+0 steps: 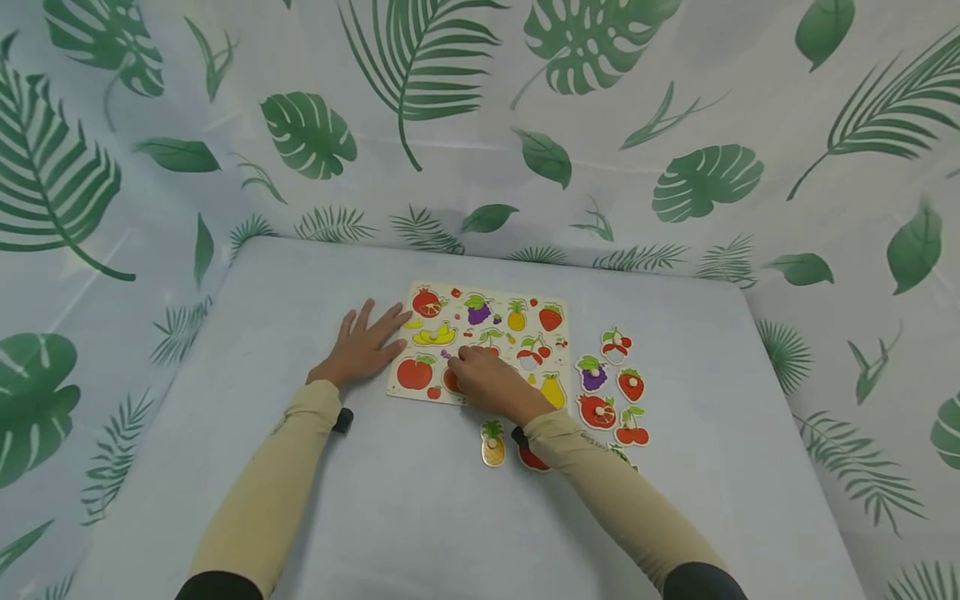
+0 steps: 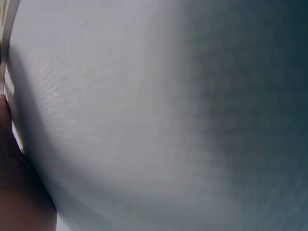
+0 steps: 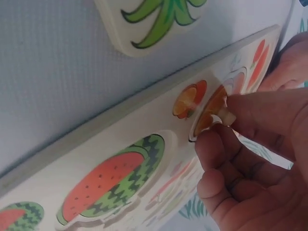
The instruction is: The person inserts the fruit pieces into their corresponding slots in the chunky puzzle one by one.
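Note:
A wooden peg puzzle board (image 1: 459, 332) printed with fruit lies on the table. My left hand (image 1: 362, 346) spreads its fingers at the board's left side, thumb and fingertips touching its edge. My right hand (image 1: 495, 383) is over the lower middle of the board. In the right wrist view, its thumb and index finger pinch the knob of an orange puzzle piece (image 3: 210, 115), which lies at its printed spot; whether it sits fully flush I cannot tell. A watermelon picture (image 3: 110, 178) shows beside it. The left wrist view has mostly cloth and a sliver of hand (image 2: 24, 192).
Loose knobbed pieces lie right of the board: grapes (image 1: 592, 373), a strawberry (image 1: 631, 385), a pomegranate (image 1: 597, 411) and several cherries (image 1: 632, 428). A pineapple piece (image 1: 492, 444) lies in front. A red piece (image 1: 534, 459) is partly under the right wrist. Leaf-print cloth hangs behind.

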{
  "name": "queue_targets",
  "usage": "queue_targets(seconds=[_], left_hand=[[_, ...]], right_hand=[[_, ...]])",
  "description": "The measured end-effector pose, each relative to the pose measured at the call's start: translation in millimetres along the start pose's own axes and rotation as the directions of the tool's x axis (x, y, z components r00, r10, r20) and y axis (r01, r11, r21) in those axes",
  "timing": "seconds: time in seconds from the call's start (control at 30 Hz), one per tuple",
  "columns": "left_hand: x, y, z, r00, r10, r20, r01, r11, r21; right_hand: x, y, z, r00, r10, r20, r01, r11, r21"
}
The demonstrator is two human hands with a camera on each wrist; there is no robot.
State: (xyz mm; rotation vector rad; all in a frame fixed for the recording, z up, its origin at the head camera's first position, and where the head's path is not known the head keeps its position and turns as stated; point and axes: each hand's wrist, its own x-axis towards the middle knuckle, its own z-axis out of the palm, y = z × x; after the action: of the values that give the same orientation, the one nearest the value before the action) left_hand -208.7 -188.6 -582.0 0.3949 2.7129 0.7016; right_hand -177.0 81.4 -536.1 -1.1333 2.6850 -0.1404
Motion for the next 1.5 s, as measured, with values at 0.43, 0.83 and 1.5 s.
queue_targets(seconds=[0.43,0.83,1.5], left_hand=[[-0.2,2.9,-3.0,1.0,0.007,0.007,-0.007,1.0,0.014],[-1.7,0.5,-1.0,1.0,0.005,0.006,-0.005,1.0,0.013],[1.8,-1.2,0.7,1.0,0.004,0.008,-0.004,1.0,0.009]], right_hand=[[-16,7,-29,0.999,-0.01,-0.051,0.01,1.0,-0.017],[-42,3,-38,0.994,0.05,-0.099,-0.048,0.999,0.026],[-97,-15,-6,0.984,0.015,-0.178,-0.006,0.999,0.046]])
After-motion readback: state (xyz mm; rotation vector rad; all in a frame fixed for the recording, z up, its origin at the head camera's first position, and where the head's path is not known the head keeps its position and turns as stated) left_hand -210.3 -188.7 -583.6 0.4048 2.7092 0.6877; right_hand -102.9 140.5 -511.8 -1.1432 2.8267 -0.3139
